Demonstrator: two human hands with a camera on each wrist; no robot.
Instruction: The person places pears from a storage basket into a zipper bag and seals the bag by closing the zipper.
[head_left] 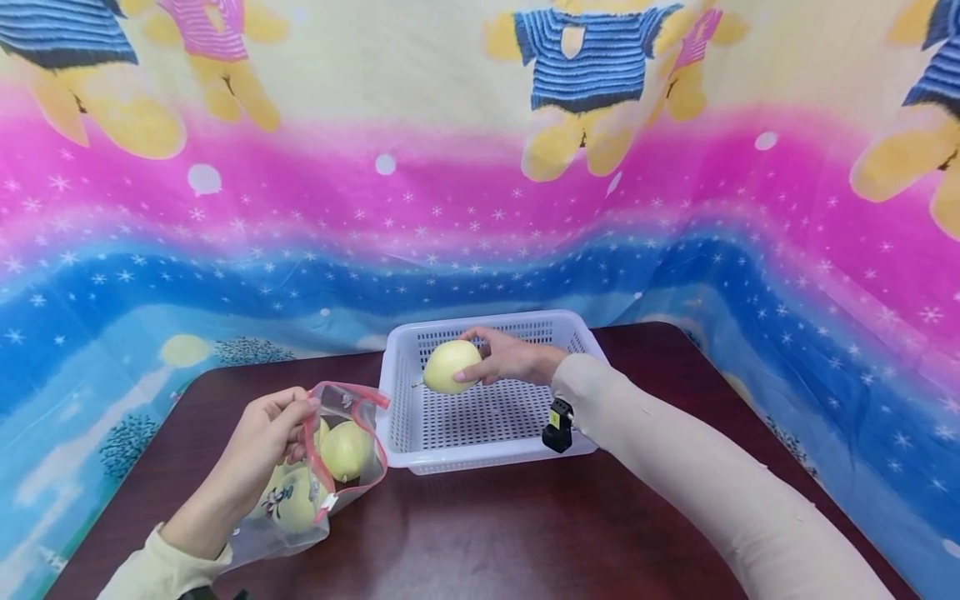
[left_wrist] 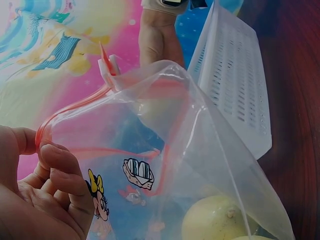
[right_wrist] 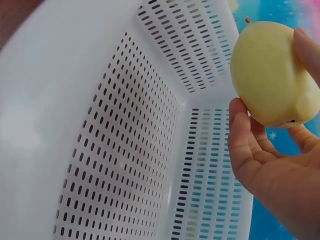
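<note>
A pale yellow-green pear (head_left: 450,367) with a short stem is gripped by my right hand (head_left: 510,357), thumb on one side and fingers on the other. Hand and pear are over the white perforated plastic basket (head_left: 480,454); no other fruit shows inside it. My left hand (head_left: 258,442) pinches the red zip edge of a clear bag (left_wrist: 125,115), whose mouth gapes toward the basket. Several more pears (head_left: 347,451) sit in the bag, some partly hidden by its printed side. In the right wrist view the held pear (right_wrist: 275,75) appears near the basket's rim.
Both bag and basket rest on a dark reddish-brown table (head_left: 480,533). A printed curtain (head_left: 420,200) in pink and blue hangs behind the table and along its sides. On the right sleeve sits a small black wrist camera (head_left: 558,427).
</note>
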